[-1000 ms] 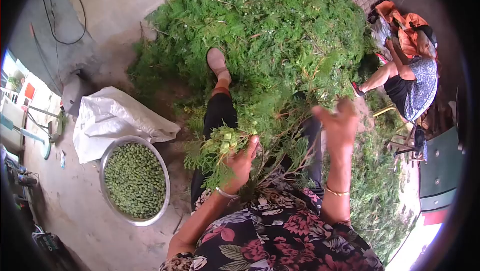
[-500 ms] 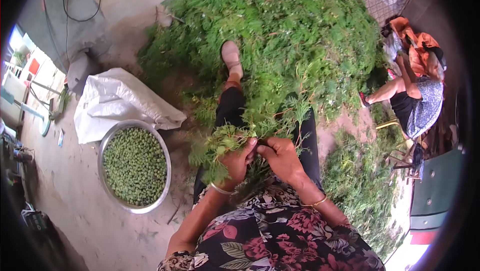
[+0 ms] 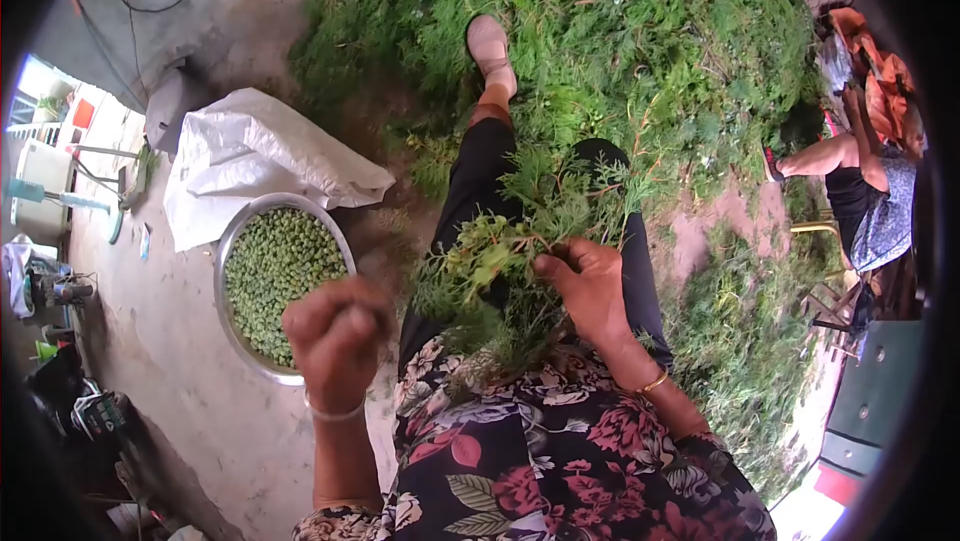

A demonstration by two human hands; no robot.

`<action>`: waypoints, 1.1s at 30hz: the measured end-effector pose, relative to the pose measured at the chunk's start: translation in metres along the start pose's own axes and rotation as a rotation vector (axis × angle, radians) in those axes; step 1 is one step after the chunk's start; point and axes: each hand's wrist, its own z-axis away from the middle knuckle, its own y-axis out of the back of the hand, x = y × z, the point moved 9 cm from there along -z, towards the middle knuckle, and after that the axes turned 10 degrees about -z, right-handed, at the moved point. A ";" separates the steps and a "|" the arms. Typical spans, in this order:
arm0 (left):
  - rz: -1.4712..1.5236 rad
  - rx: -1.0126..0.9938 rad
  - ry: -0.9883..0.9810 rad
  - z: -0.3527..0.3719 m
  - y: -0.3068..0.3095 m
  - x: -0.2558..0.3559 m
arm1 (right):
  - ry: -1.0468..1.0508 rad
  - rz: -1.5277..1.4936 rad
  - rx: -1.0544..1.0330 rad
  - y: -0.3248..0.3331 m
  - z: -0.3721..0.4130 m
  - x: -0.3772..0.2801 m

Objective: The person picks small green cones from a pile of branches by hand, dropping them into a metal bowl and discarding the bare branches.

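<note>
My right hand (image 3: 590, 291) pinches a leafy evergreen sprig (image 3: 490, 261) between thumb and fingers, above my lap. Its flat, scaly green foliage fans out to the left, with some yellowish tips. Apart from it, my left hand (image 3: 340, 336) is closed in a loose fist beside the lower right rim of a round metal basin (image 3: 219, 286). Motion blurs that hand a little, and whatever lies inside the fingers is hidden. Small round green cones (image 3: 280, 266) fill much of the basin.
A large heap of cut evergreen branches (image 3: 640, 61) covers the ground ahead. A white woven sack (image 3: 265, 146) lies against the basin. At the right a seated person (image 3: 865, 176) is near an orange cloth (image 3: 880, 71). More clippings (image 3: 730, 341) are scattered at lower right.
My left hand has left the sprig and moved left to the basin's edge. The right hand keeps hold of the sprig. The whole view has shifted slightly.
</note>
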 end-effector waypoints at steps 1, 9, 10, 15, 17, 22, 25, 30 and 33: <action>-0.005 0.003 0.006 -0.001 -0.003 0.010 | -0.006 -0.003 -0.005 -0.002 -0.003 0.005; -0.243 -0.260 0.252 0.017 -0.100 -0.075 | -0.129 -0.130 -0.020 -0.016 -0.015 0.019; -0.198 -0.212 0.340 0.013 -0.098 -0.084 | -0.126 -0.106 -0.029 -0.017 -0.015 0.021; 0.152 -0.092 0.547 0.011 -0.106 -0.110 | -0.051 0.049 -0.056 -0.020 -0.014 0.011; 0.185 -0.184 0.590 0.016 -0.101 -0.127 | -0.069 0.048 -0.065 -0.021 -0.015 0.011; 0.290 -0.214 0.628 0.022 -0.105 -0.118 | -0.205 -0.172 -0.206 -0.032 -0.012 0.027; 0.170 -0.268 0.613 0.026 -0.104 -0.119 | -0.177 -0.050 -0.192 -0.039 -0.008 0.015; 0.184 -0.203 0.542 0.029 -0.098 -0.119 | -0.170 0.166 -0.276 -0.047 -0.011 0.014; 0.129 -0.171 0.673 0.032 -0.097 -0.120 | -0.176 0.129 -0.314 -0.051 -0.015 0.014</action>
